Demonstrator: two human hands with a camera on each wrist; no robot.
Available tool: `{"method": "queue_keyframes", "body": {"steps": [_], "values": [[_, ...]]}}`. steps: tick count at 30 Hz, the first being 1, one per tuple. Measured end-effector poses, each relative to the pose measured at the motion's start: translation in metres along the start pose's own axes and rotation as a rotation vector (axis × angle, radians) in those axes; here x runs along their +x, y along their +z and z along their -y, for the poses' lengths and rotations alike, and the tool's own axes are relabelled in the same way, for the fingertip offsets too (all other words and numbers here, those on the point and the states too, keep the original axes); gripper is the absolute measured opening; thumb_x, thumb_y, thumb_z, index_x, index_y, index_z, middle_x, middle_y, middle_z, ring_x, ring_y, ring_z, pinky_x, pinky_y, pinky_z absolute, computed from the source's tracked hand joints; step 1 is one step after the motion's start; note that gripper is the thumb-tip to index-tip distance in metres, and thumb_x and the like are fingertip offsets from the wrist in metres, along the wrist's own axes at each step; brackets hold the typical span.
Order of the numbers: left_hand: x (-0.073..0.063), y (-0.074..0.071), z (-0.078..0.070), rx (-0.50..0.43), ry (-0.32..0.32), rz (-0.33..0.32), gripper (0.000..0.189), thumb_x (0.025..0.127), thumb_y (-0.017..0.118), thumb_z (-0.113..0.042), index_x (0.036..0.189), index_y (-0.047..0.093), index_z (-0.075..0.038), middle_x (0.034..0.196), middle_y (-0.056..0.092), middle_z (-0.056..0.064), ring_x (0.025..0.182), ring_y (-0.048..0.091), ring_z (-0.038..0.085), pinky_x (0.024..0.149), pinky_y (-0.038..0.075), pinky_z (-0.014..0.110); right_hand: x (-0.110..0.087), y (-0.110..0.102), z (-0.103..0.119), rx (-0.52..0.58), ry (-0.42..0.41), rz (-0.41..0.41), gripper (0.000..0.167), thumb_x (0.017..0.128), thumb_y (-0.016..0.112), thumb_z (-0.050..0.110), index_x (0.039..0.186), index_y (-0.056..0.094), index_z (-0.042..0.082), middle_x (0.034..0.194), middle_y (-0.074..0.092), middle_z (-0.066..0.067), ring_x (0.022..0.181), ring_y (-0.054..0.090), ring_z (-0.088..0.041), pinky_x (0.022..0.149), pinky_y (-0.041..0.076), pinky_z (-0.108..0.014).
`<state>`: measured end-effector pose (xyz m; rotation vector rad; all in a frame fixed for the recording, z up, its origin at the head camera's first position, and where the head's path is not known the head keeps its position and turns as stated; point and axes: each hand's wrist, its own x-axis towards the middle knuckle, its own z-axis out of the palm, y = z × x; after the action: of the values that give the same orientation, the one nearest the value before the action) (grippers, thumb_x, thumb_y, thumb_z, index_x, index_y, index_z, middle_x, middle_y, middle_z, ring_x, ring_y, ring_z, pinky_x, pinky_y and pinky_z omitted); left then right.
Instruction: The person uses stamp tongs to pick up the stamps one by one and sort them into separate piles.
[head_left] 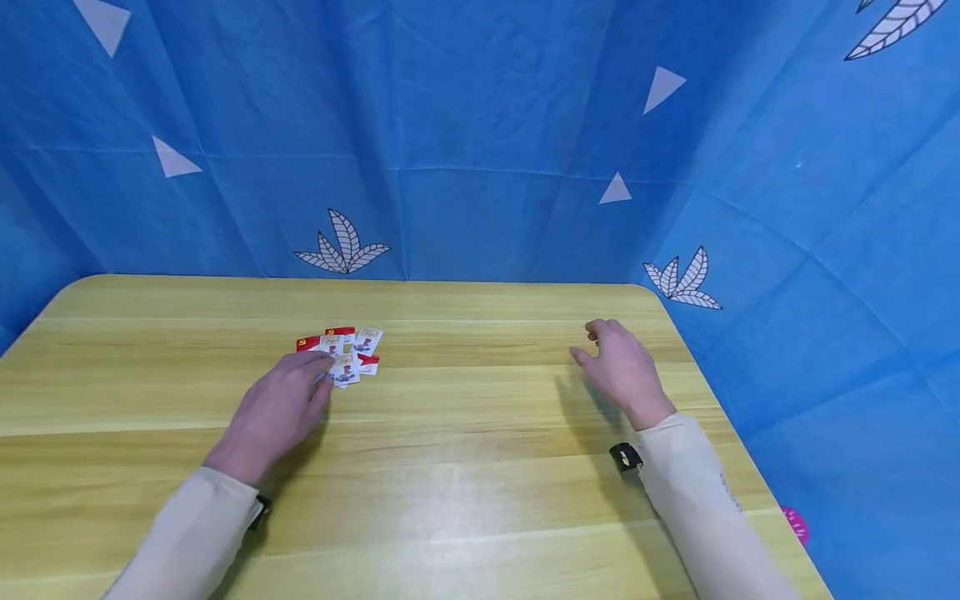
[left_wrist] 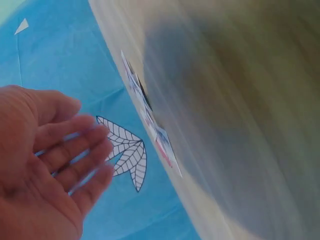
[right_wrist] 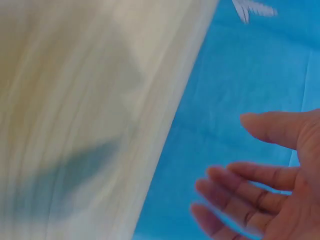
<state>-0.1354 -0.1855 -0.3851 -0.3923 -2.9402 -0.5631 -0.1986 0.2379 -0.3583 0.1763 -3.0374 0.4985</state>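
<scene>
A loose pile of small red and white printed cards lies on the left half of the wooden table. Some overlap, and in the left wrist view the cards show nearly edge-on, slightly bent. My left hand is over the near left side of the pile and hides part of it. Seen from the wrist, this left hand has loosely bent fingers, with nothing between them. Off to the right, my right hand hovers over the table near its right edge. Its fingers are relaxed and spread from the thumb, holding nothing.
The pale wooden table has rounded far corners. Behind it and along the right side hangs a blue cloth with white triangles and leaf prints. A dark band sits at the right sleeve's cuff.
</scene>
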Motion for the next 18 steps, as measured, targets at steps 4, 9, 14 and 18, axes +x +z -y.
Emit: {"method": "queue_keyframes", "body": {"steps": [4, 9, 14, 18], "values": [[0.006, 0.002, -0.002, -0.088, -0.008, 0.063, 0.034, 0.093, 0.065, -0.008, 0.125, 0.063, 0.004, 0.129, 0.058, 0.024, 0.124, 0.048, 0.042, 0.102, 0.038, 0.058, 0.002, -0.010, -0.026, 0.073, 0.039, -0.008, 0.041, 0.095, 0.063, 0.020, 0.124, 0.058, -0.009, 0.110, 0.061, -0.022, 0.097, 0.060, -0.038, 0.082, 0.048, -0.052], [0.011, 0.005, -0.004, -0.118, -0.049, 0.133, 0.033, 0.095, 0.064, -0.011, 0.125, 0.064, 0.002, 0.130, 0.057, 0.023, 0.126, 0.046, 0.043, 0.102, 0.037, 0.059, 0.000, -0.016, -0.052, 0.078, 0.094, 0.030, 0.039, 0.095, 0.062, 0.019, 0.119, 0.058, -0.011, 0.106, 0.061, -0.023, 0.093, 0.059, -0.039, 0.079, 0.048, -0.052], [0.016, 0.008, -0.001, -0.128, -0.044, 0.144, 0.033, 0.095, 0.062, -0.011, 0.126, 0.063, 0.003, 0.131, 0.056, 0.024, 0.127, 0.045, 0.043, 0.104, 0.035, 0.059, -0.004, -0.020, -0.066, 0.085, 0.143, 0.082, 0.041, 0.095, 0.062, 0.023, 0.119, 0.056, -0.010, 0.108, 0.059, -0.025, 0.095, 0.057, -0.040, 0.079, 0.047, -0.052], [0.018, 0.008, 0.001, -0.141, -0.054, 0.156, 0.032, 0.095, 0.062, -0.010, 0.124, 0.063, 0.003, 0.133, 0.055, 0.024, 0.128, 0.043, 0.043, 0.105, 0.034, 0.059, -0.005, -0.022, -0.071, 0.066, 0.178, 0.115, 0.043, 0.095, 0.062, 0.027, 0.117, 0.055, -0.010, 0.110, 0.058, -0.026, 0.096, 0.056, -0.040, 0.078, 0.047, -0.052]]}}
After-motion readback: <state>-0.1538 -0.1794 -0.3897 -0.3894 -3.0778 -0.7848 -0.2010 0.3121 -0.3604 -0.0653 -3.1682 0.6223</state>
